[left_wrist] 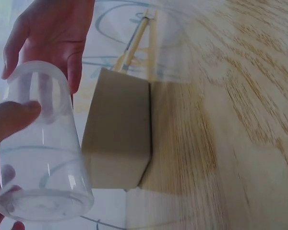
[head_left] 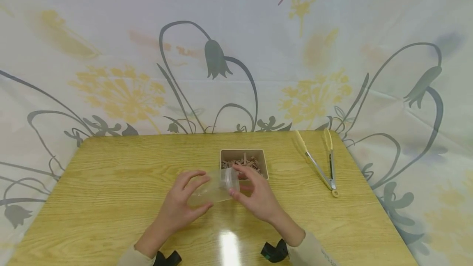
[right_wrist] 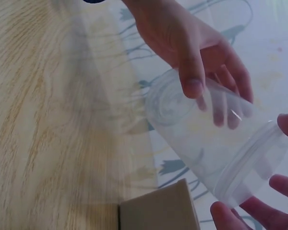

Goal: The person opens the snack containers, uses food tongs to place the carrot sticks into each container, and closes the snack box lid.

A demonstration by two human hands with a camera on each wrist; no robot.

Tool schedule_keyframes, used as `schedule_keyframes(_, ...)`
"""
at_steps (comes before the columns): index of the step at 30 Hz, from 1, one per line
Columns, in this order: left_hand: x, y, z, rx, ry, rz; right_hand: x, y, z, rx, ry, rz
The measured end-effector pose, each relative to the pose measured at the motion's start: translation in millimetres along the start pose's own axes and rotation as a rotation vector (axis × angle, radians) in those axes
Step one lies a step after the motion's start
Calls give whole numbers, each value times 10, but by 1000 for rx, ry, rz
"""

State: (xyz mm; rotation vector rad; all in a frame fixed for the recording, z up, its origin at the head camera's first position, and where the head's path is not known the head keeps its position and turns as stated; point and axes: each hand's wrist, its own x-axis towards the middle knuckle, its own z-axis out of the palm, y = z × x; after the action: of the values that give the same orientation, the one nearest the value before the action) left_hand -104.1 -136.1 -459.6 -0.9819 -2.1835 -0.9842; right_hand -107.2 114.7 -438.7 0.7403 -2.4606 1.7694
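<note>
Above the table, a see-through plastic jar [head_left: 212,188] is held on its side, tapering slightly, with a ringed rim or lid [right_wrist: 252,160] at its right end. My left hand [head_left: 181,202] grips the body of the jar from the left, thumb on the near side. At the ringed end, my right hand [head_left: 260,196] holds on with thumb and fingers spread around the edge. No contents show inside the jar. Just beyond the hands stands a beige box [head_left: 242,151] holding many brownish strips [head_left: 245,162]; the jar and right hand hide part of its near side.
Tongs [head_left: 331,171] with yellow tips lie spread on the right of the wooden table [head_left: 122,175]. A flower-printed cloth [head_left: 236,93] hangs behind the table's far edge. Dark straps [head_left: 274,251] sit at both wrists.
</note>
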Motion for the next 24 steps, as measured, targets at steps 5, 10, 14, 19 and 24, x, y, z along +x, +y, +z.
schedule_keyframes(5,19,-17,-7,-2,-15,111,-19,-11,-31,69,6,37)
schedule_keyframes(10,23,-16,-35,-6,-41,174,-30,-11,-55,101,-7,35)
schedule_keyframes(14,13,-18,-35,12,-41,176,-33,-10,-61,46,-17,30)
schedule_keyframes(19,-2,-29,-12,45,-31,193,-32,-14,-57,-54,-20,18)
schedule_keyframes(24,-10,-45,14,27,-16,207,-21,-29,-45,4,-39,45)
